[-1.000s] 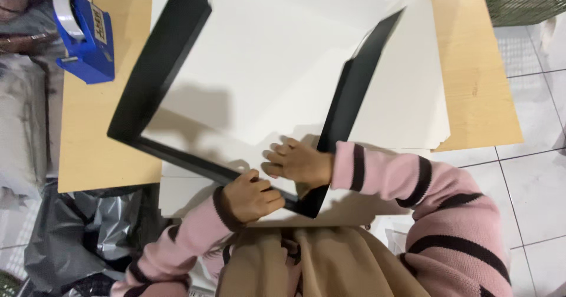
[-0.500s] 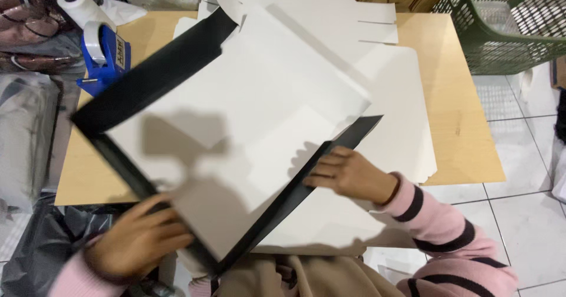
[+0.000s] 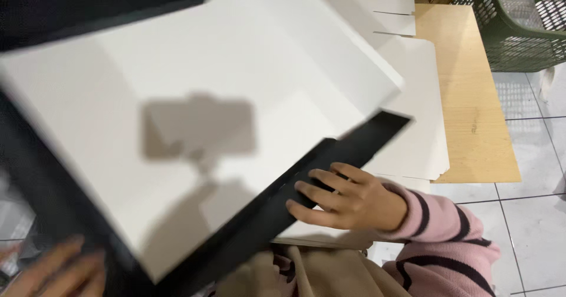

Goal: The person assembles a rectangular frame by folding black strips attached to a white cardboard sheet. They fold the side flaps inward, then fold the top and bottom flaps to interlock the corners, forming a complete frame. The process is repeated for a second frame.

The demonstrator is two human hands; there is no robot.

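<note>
A large flat cardboard box piece (image 3: 194, 120), white inside with black flaps along its edges, is lifted close to the camera and fills most of the view. My right hand (image 3: 345, 199) presses its fingers against the black flap at the lower right edge. My left hand (image 3: 53, 270) shows at the bottom left corner, blurred, under the box's lower black edge; its grip is partly hidden.
More flat white cardboard sheets (image 3: 413, 96) lie stacked on the wooden table (image 3: 471, 90). A green plastic basket (image 3: 519, 25) stands at the upper right on the tiled floor (image 3: 530, 214).
The box has been raised and swung nearer to the camera, now covering the tape dispenser and the table's left side. My left hand dropped toward the bottom left corner.
</note>
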